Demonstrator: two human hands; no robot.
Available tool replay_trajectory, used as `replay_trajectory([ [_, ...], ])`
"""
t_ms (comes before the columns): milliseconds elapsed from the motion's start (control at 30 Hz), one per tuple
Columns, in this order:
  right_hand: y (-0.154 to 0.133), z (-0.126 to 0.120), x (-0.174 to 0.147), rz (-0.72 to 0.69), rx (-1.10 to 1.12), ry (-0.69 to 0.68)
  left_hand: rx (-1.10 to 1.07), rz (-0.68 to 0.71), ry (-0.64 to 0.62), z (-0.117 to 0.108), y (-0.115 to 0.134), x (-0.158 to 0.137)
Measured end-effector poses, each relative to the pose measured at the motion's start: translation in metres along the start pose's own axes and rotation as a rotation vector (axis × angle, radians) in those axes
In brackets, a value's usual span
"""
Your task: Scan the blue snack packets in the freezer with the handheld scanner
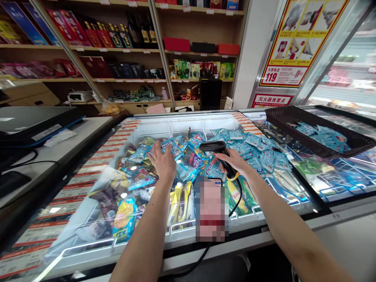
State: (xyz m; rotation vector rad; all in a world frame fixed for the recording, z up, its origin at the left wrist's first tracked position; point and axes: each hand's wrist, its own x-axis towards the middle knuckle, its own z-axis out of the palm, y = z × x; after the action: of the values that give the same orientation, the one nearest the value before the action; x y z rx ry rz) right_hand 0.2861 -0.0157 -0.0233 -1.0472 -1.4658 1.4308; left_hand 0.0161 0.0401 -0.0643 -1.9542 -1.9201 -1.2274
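My right hand point(230, 159) is wrapped around the handle of a black barcode scanner point(214, 147), whose head points left over a spread of small blue packets. A black cable runs down from the scanner's handle. With fingers spread, my left hand point(163, 161) reaches over blue packets point(176, 148) on the left side of the spread; whether the fingertips press on them I cannot tell. More blue packets point(252, 150) lie piled to the right of the scanner. A phone point(212, 207), its screen blurred out, lies in front, between my forearms.
The packets rest on a freezer's glass top, with ice creams point(125, 219) beneath. A dark basket point(308, 129) holding blue packets stands at right. A counter with a black device point(38, 123) is at left. Stocked shelves point(117, 49) and a fire notice point(299, 43) stand behind.
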Motion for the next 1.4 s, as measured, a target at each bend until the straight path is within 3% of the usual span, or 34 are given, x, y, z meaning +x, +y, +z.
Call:
replay_trajectory([
  [233, 0.005, -0.003, 0.005, -0.013, 0.053, 0.107, 0.025, 0.086, -0.080, 0.002, 0.012, 0.002],
  [500, 0.008, -0.006, 0.007, -0.038, 0.103, 0.164, -0.163, 0.222, -0.594, 0.008, 0.057, -0.011],
  [700, 0.009, -0.006, 0.008, -0.032, 0.100, 0.164, -0.208, 0.275, -0.745, 0.008, 0.059, -0.015],
  [800, 0.010, -0.007, 0.009, -0.035, 0.105, 0.159, -0.370, 0.168, -0.699, 0.008, 0.057, -0.013],
  [933, 0.008, -0.007, 0.008, -0.041, 0.126, 0.137, -0.696, -0.125, -0.507, 0.009, 0.052, -0.010],
  [1033, 0.006, -0.005, 0.006, -0.044, 0.142, 0.129, -0.832, -0.266, -0.458, 0.011, 0.047, -0.010],
  [1200, 0.004, -0.001, 0.006, -0.062, 0.134, 0.177, -0.950, -0.332, -0.416, 0.013, 0.046, -0.010],
  [1400, 0.000, 0.000, 0.003, -0.063, 0.086, 0.137, -0.985, -0.415, -0.371, 0.013, 0.049, -0.008],
])
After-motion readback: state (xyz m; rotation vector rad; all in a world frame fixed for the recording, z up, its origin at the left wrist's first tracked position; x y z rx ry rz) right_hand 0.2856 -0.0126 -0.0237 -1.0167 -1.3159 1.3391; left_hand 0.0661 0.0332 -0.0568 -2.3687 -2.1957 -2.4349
